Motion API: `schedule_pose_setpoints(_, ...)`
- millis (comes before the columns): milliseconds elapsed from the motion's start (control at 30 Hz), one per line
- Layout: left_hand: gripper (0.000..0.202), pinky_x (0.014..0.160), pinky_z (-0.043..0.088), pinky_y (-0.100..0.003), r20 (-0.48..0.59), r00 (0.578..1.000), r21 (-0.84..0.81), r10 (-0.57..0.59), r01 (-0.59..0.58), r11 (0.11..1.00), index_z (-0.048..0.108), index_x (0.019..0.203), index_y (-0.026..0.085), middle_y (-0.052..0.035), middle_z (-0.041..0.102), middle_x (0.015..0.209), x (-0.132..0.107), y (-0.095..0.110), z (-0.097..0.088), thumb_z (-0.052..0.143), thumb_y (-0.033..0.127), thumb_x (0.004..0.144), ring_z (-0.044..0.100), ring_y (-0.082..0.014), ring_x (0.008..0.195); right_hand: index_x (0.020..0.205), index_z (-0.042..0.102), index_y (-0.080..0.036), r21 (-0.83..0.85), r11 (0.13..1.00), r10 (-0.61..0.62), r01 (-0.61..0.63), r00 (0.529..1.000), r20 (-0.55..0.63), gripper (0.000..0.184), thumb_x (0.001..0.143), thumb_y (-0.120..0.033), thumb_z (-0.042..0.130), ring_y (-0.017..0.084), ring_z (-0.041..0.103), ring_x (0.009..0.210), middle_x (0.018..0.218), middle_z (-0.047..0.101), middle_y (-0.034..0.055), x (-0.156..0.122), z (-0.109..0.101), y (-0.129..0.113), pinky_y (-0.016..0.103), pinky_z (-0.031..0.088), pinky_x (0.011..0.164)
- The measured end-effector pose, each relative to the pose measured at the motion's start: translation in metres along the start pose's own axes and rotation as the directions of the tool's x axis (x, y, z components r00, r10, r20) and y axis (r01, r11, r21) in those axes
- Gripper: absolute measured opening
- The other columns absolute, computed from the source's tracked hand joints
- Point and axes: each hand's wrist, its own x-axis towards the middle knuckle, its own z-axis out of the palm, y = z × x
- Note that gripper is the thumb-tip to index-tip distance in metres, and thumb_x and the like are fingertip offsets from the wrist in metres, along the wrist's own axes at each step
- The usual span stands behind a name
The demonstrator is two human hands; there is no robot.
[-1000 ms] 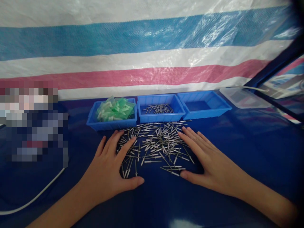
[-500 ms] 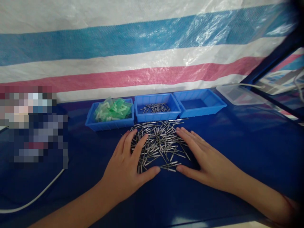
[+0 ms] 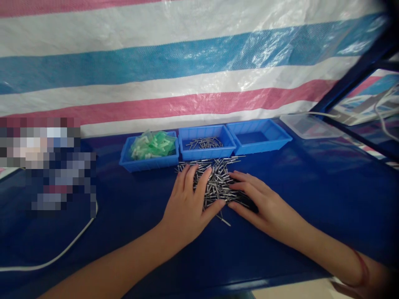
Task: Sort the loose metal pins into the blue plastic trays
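Note:
A heap of silver pop rivets [image 3: 216, 182] lies on the dark blue table, just in front of the middle blue bin [image 3: 207, 154]. My left hand [image 3: 190, 199] rests against the heap's left side, fingers spread and curved over its edge. From the right, my right hand [image 3: 260, 199] touches the heap with its fingers apart and slightly bent. Both thumbs point inward at the near edge, almost meeting. One rivet [image 3: 225, 221] lies loose in front of them. More rivets [image 3: 205, 143] lie in the middle bin.
To the left, another blue bin [image 3: 149, 163] holds green and clear plastic bags [image 3: 152, 144] with white pieces. A third blue bin [image 3: 262, 145] stands at the right, beside a clear plastic lid [image 3: 308, 126]. A white cable [image 3: 68, 251] curves across the table's left side. Striped sheeting [image 3: 174, 62] hangs behind.
Both hands have moved closer together, pushing the rivets into a narrower, tighter heap. The near edge of the heap has moved away from me, leaving one rivet in front. The view has shifted slightly.

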Motion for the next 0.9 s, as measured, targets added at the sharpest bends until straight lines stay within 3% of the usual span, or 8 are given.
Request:
schedule_pose_setpoints(200, 0.061, 0.102, 0.032, -0.053, -0.085, 0.996, 0.089, -0.037, 0.045, 0.995, 0.042, 0.137, 0.024, -0.0127, 0.036, 0.145, -0.001, 0.002, -0.015, 0.043, 0.06, 0.088, 0.034, -0.0326, 0.131, 0.1, 0.063, -0.021, -0.041, 0.999, -0.018, 0.015, 0.996, -0.091, 0.017, 0.091, -0.029, 0.051, 0.026, 0.055, 0.11, 0.115, 0.06, 0.0108, 0.006, -0.001, -0.005, 0.047, 0.047, 0.091)
schedule_pose_setpoints(300, 0.047, 0.102, 0.03, -0.048, -0.17, 0.985, 0.177, 0.012, 0.019, 0.984, 0.048, 0.133, 0.024, -0.0114, 0.039, 0.142, 0.011, -0.01, -0.032, 0.04, 0.048, 0.094, 0.035, -0.0308, 0.128, 0.096, 0.064, -0.021, -0.034, 0.999, -0.005, 0.002, 0.994, -0.11, 0.016, 0.091, -0.029, 0.051, 0.025, 0.058, 0.102, 0.108, 0.062, 0.0101, 0.008, -0.001, -0.005, 0.045, 0.049, 0.085)
schedule_pose_setpoints(400, 0.037, 0.094, 0.033, -0.044, -0.178, 0.982, 0.273, 0.057, -0.006, 0.962, 0.053, 0.128, 0.024, -0.0108, 0.052, 0.128, 0.03, -0.026, -0.043, 0.038, 0.037, 0.096, 0.044, -0.0291, 0.117, 0.093, 0.064, -0.021, -0.029, 1.0, -0.001, -0.003, 0.994, -0.106, 0.016, 0.091, -0.029, 0.051, 0.024, 0.059, 0.097, 0.103, 0.063, 0.0095, 0.01, 0.0, -0.006, 0.043, 0.049, 0.082)
schedule_pose_setpoints(533, 0.034, 0.086, 0.034, -0.042, -0.171, 0.982, 0.379, 0.076, -0.006, 0.925, 0.058, 0.121, 0.025, -0.0101, 0.057, 0.11, 0.049, -0.041, -0.041, 0.04, 0.039, 0.095, 0.05, -0.0276, 0.1, 0.094, 0.062, -0.021, -0.039, 0.999, 0.004, -0.009, 0.991, -0.135, 0.016, 0.091, -0.031, 0.05, 0.024, 0.058, 0.095, 0.1, 0.063, 0.0087, 0.013, -0.004, -0.003, 0.042, 0.047, 0.084)
schedule_pose_setpoints(733, 0.029, 0.076, 0.032, -0.037, -0.238, 0.961, 0.481, 0.142, -0.011, 0.877, 0.064, 0.096, 0.02, -0.0079, 0.056, 0.095, 0.057, -0.054, -0.026, 0.041, 0.038, 0.096, 0.053, -0.0225, 0.085, 0.119, 0.055, -0.017, -0.304, 0.95, -0.037, -0.076, 0.936, -0.35, 0.036, 0.088, -0.035, 0.051, 0.03, 0.048, 0.115, 0.122, 0.056, 0.0138, 0.043, -0.019, 0.041, 0.047, 0.038, 0.099)
schedule_pose_setpoints(900, 0.026, 0.073, 0.03, -0.035, -0.244, 0.949, 0.518, 0.2, -0.047, 0.854, 0.063, 0.09, 0.02, -0.0061, 0.057, 0.09, 0.057, -0.06, -0.023, 0.045, 0.038, 0.094, 0.054, -0.0213, 0.079, 0.118, 0.054, -0.018, -0.335, 0.94, -0.022, -0.067, 0.967, -0.255, 0.031, 0.09, -0.029, 0.046, 0.026, 0.058, 0.103, 0.108, 0.066, 0.0094, 0.064, -0.015, 0.07, 0.053, 0.025, 0.107)
